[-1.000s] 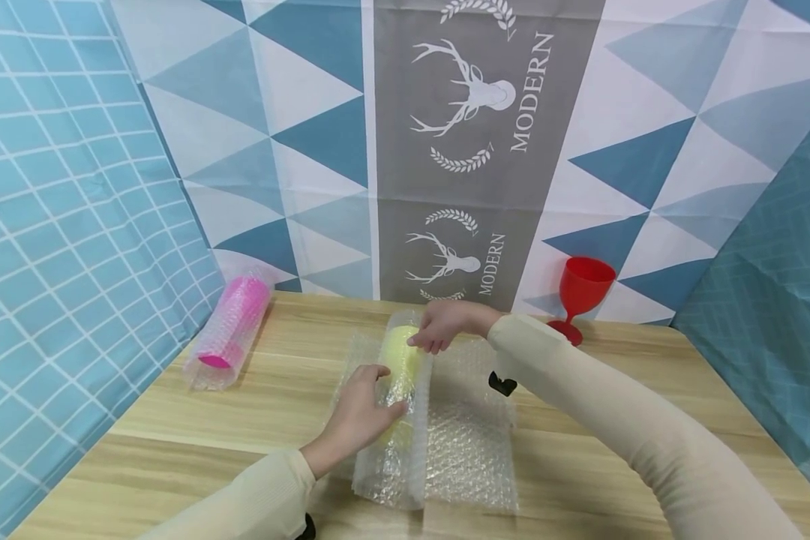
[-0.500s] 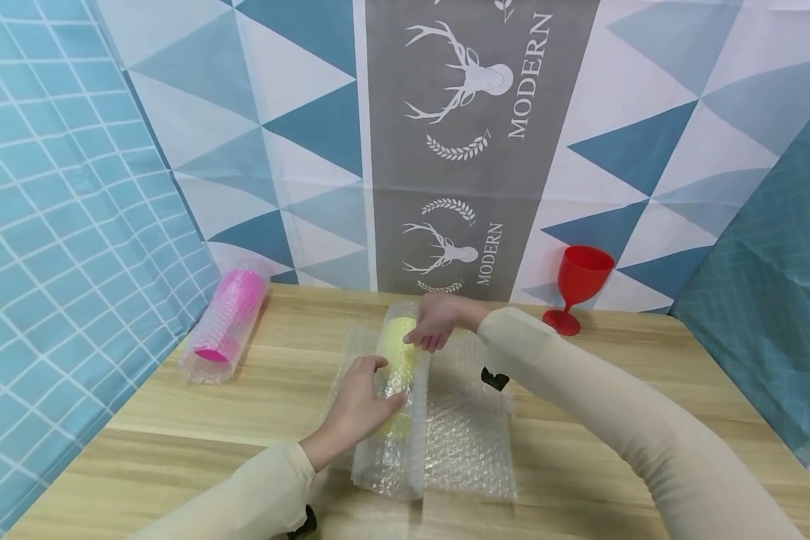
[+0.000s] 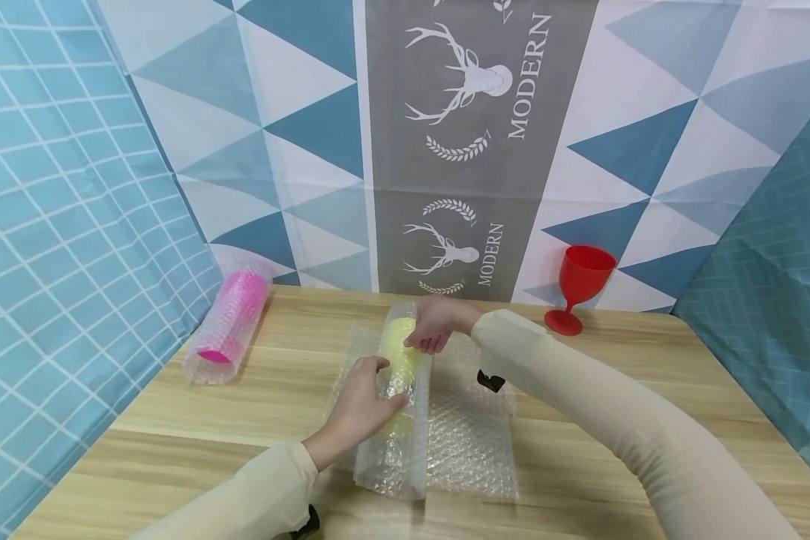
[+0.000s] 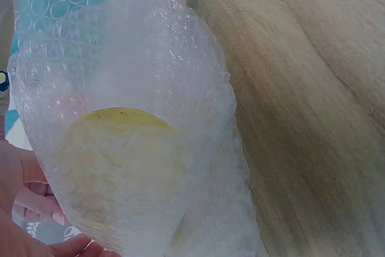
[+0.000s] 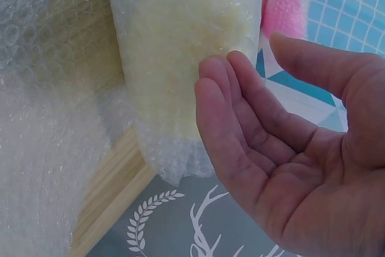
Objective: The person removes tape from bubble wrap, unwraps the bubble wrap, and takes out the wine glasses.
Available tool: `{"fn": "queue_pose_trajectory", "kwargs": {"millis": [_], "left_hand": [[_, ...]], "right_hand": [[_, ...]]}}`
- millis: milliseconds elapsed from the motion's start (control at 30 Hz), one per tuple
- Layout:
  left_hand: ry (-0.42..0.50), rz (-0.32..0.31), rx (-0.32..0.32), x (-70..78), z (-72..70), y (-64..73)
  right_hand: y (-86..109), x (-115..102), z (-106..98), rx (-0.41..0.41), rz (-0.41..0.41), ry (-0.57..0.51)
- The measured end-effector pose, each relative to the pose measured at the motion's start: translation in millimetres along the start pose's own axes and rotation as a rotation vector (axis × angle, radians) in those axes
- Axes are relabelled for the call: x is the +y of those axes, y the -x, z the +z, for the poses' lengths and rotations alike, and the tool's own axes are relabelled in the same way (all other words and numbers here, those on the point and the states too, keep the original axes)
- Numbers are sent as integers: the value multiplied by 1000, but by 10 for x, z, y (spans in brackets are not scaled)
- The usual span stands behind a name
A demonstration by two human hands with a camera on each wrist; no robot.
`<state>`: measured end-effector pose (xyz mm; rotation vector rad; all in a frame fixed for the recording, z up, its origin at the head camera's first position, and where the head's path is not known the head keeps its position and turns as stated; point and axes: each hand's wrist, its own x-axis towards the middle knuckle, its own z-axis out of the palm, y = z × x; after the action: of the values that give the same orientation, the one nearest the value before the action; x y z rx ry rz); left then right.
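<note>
A yellow goblet (image 3: 400,341) lies inside a roll of bubble wrap (image 3: 391,469), lengthwise on the table; in the left wrist view its round yellow base (image 4: 126,117) shows through the plastic. Holding the roll's left side is my left hand (image 3: 359,405), thumb over the top and fingers along the side. At the far end, my right hand (image 3: 435,322) holds the roll with curled fingers on its right side, the thumb near the top. The right wrist view shows the right fingertips (image 5: 210,85) against the plastic. Loose bubble wrap (image 3: 472,450) spreads flat to the right.
A bubble-wrapped pink object (image 3: 232,322) lies at the back left, by the blue grid cloth (image 3: 74,225). A red goblet (image 3: 583,277) stands upright at the back right, before the patterned curtain (image 3: 648,150). All rest on a wooden table (image 3: 229,416).
The head view has tilted slightly, shifting everything up a little. Both hands keep nearly the same places on the wrapped yellow goblet, with only a slight shift of the right hand.
</note>
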<state>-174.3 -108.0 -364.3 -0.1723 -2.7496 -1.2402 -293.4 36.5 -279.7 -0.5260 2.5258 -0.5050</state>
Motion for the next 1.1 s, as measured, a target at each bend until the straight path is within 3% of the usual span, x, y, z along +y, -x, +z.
{"fn": "queue_pose_trajectory", "kwargs": {"millis": [567, 1100], "left_hand": [[1, -10, -3, -5, 16, 17], [12, -12, -3, 3, 14, 20]], "right_hand": [[-29, -27, 111, 56, 68, -42], [-146, 19, 119, 40, 96, -61]]}}
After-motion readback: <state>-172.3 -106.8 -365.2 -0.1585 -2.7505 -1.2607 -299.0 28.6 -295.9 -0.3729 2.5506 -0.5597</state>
